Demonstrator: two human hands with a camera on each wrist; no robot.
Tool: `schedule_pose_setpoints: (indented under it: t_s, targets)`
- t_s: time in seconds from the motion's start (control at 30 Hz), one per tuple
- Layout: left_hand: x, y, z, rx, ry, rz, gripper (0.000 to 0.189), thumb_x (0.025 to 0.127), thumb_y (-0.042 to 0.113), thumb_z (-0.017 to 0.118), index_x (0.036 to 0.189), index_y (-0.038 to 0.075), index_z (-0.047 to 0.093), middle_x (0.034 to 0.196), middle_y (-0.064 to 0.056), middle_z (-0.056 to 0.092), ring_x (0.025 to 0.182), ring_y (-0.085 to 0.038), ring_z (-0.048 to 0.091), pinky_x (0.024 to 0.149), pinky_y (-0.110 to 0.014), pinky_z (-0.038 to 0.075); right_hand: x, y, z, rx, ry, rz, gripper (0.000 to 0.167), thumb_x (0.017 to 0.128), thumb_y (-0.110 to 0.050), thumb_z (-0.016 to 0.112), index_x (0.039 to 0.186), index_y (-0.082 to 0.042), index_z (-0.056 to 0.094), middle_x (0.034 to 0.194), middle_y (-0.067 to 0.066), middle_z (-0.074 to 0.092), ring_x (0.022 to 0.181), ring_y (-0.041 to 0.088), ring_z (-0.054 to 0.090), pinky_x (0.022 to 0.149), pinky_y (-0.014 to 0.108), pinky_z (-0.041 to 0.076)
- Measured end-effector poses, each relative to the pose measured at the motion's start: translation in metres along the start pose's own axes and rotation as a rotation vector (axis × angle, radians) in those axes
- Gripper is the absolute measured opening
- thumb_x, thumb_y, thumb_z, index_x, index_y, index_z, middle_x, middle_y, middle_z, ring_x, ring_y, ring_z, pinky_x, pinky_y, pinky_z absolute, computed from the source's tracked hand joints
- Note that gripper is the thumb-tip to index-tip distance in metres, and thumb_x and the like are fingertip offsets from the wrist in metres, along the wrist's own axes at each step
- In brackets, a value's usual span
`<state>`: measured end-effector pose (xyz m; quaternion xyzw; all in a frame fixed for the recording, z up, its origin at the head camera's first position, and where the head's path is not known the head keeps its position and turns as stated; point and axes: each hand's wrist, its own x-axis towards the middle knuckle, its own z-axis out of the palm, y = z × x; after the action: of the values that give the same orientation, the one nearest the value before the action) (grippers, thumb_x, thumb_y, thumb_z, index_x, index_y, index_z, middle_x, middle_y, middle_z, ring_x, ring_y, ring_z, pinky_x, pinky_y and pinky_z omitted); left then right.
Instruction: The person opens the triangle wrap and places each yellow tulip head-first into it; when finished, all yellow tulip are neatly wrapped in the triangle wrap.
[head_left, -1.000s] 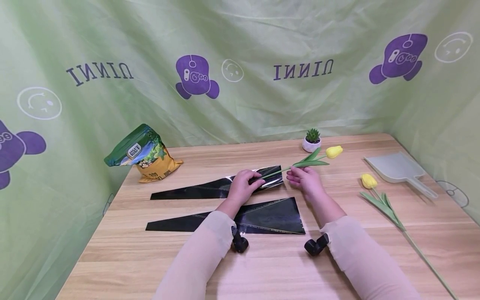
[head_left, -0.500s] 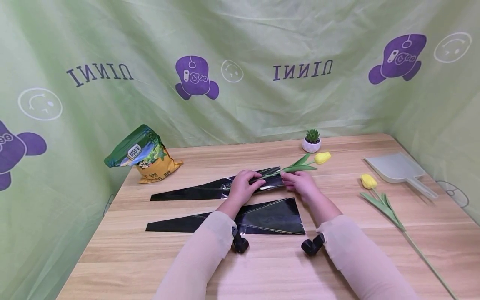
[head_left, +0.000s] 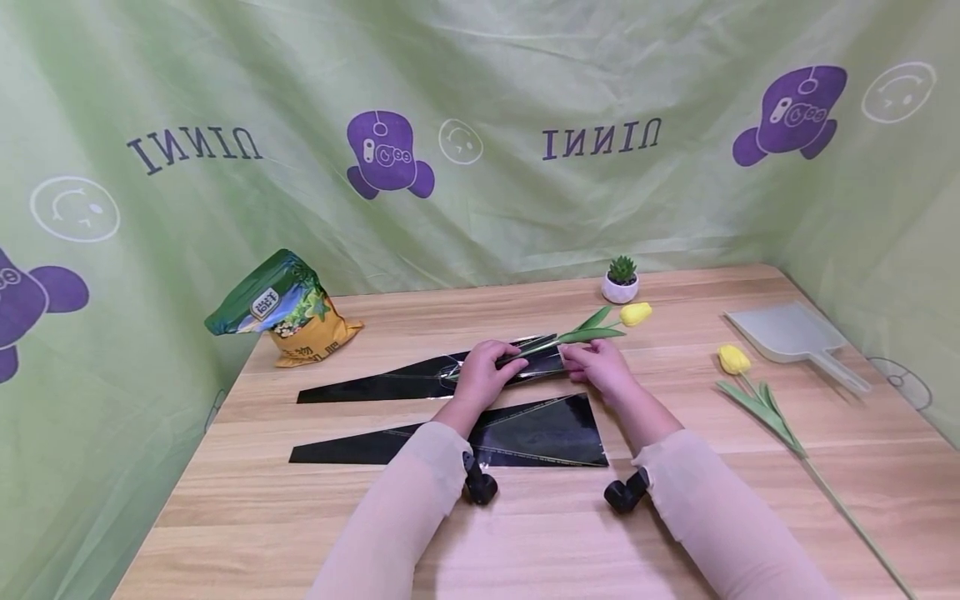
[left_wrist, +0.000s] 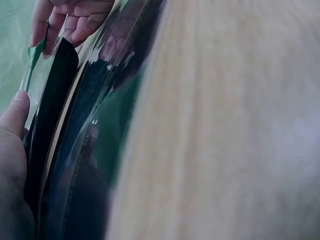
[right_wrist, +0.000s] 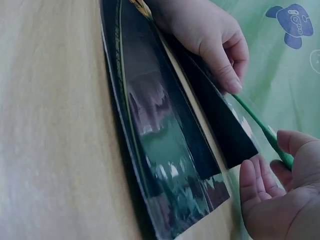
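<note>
In the head view a yellow artificial tulip lies with its stem running into a black flower sleeve, its bloom and leaves outside the wide end. My left hand pinches the upper side of this sleeve, thumb right over the stem. At the sleeve's mouth my right hand pinches the stem just below the leaves; the right wrist view shows the green stem between its thumb and index finger. The lower end of the stem is hidden by the sleeve and left hand.
A second black sleeve lies flat nearer the body, under the left forearm. Another yellow tulip and a translucent dustpan are on the right. At the back stand a small potted succulent and a green-and-orange bag.
The tulip has moved left, deeper into the sleeve, its bloom now closer to the opening. My right hand has shifted left to the sleeve's mouth. The left hand stays in place.
</note>
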<state>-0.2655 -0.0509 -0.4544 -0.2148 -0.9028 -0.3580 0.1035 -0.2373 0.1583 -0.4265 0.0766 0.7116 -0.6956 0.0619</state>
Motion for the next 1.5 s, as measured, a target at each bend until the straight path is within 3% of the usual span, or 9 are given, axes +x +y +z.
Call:
schedule_pose_setpoints:
  t_s: [0.23,0.37,0.47,0.6,0.8,0.93,1.3,1.5]
  targets:
    - [0.001,-0.002,-0.001,0.01,-0.009,-0.004,0.026,0.09,0.03,0.071,0.107,0.01,0.074,0.111,-0.007,0.073,0.113,-0.026,0.064,0.102,-0.039,0.049,-0.005,-0.005,-0.006,0.209,0.031,-0.002,0.026,0.098,-0.009,0.057,0.118,0.002,0.044,0.085,-0.005,0.066,0.078,0.002,0.068,0.081,0.019,0.058]
    - [0.001,-0.002,-0.001,0.002,-0.012,-0.005,0.027,0.09,0.03,0.071,0.107,0.01,0.074,0.111,-0.007,0.073,0.113,-0.026,0.064,0.102,-0.039,0.048,-0.005,-0.007,-0.011,0.393,0.052,0.027,0.02,0.103,-0.018,0.05,0.117,-0.007,0.043,0.087,-0.004,0.065,0.084,0.004,0.068,0.093,0.022,0.055]
    - [0.0,-0.002,-0.002,0.001,-0.009,-0.003,0.027,0.089,0.03,0.071,0.107,0.01,0.074,0.11,-0.007,0.073,0.112,-0.025,0.064,0.102,-0.039,0.049,-0.004,-0.008,-0.014,0.462,0.075,0.038,0.023,0.106,-0.028,0.04,0.122,-0.011,0.041,0.09,-0.003,0.064,0.087,0.008,0.068,0.094,0.023,0.055]
    - [0.0,-0.003,-0.001,0.004,-0.011,-0.003,0.027,0.09,0.031,0.071,0.107,0.01,0.074,0.11,-0.007,0.073,0.112,-0.025,0.064,0.102,-0.038,0.049,-0.004,-0.01,-0.017,0.47,0.142,0.053,0.023,0.107,-0.032,0.034,0.121,-0.015,0.039,0.087,-0.003,0.064,0.085,0.008,0.068,0.088,0.022,0.057]
    - [-0.001,-0.001,-0.002,-0.013,-0.021,-0.023,0.028,0.089,0.031,0.071,0.107,0.009,0.074,0.112,-0.008,0.072,0.113,-0.026,0.064,0.102,-0.039,0.048,-0.003,-0.012,-0.017,0.521,0.259,0.067,0.015,0.104,-0.024,0.047,0.112,-0.011,0.049,0.079,-0.007,0.065,0.074,0.004,0.065,0.074,0.015,0.057]
    - [-0.001,0.0,-0.002,-0.015,-0.021,-0.028,0.028,0.09,0.031,0.071,0.107,0.009,0.074,0.113,-0.008,0.072,0.114,-0.026,0.063,0.103,-0.039,0.048,-0.003,-0.011,-0.017,0.518,0.285,0.052,0.01,0.101,-0.018,0.053,0.106,-0.01,0.051,0.075,-0.008,0.064,0.07,0.004,0.062,0.07,0.013,0.056]
    - [0.001,0.005,-0.003,-0.002,-0.001,-0.01,0.026,0.09,0.03,0.071,0.105,0.01,0.074,0.111,-0.008,0.072,0.113,-0.026,0.063,0.103,-0.04,0.048,-0.003,-0.009,-0.012,0.478,0.209,0.103,0.021,0.099,-0.015,0.058,0.117,-0.006,0.056,0.075,-0.01,0.068,0.074,0.003,0.063,0.079,0.017,0.057]
    - [0.002,0.007,-0.003,0.001,0.013,-0.002,0.025,0.089,0.03,0.071,0.105,0.01,0.074,0.11,-0.007,0.072,0.112,-0.025,0.064,0.102,-0.039,0.048,-0.002,-0.005,-0.001,0.452,0.17,0.092,0.008,0.098,-0.014,0.058,0.106,-0.01,0.058,0.074,-0.01,0.068,0.073,0.003,0.064,0.078,0.017,0.057]
